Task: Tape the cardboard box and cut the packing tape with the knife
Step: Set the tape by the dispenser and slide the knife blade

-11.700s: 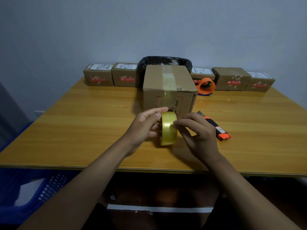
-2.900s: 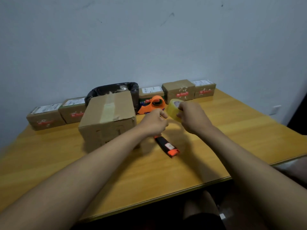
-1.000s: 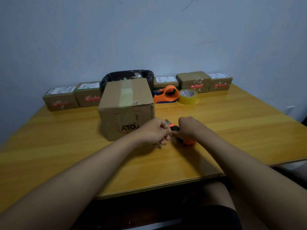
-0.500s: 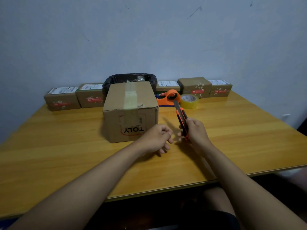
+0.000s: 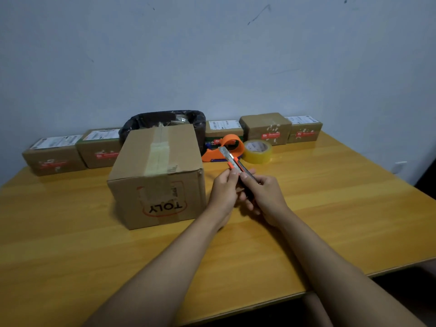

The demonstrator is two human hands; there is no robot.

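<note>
The cardboard box stands on the wooden table, with a tape strip along its top and down its front. Just right of it I hold the orange and black utility knife in both hands, its silver blade pointing up and away. My right hand wraps the knife's handle. My left hand pinches the knife near the orange slider. The yellowish packing tape roll lies flat at the back of the table.
An orange tape dispenser sits beside the roll. A black-lined bin stands behind the box. Several small labelled parcels line the wall. The table's front edge runs near my forearms.
The tape roll was set down at the back earlier. My right hand lifted the knife off the table, and my left hand has now come up to grip it near the slider.
</note>
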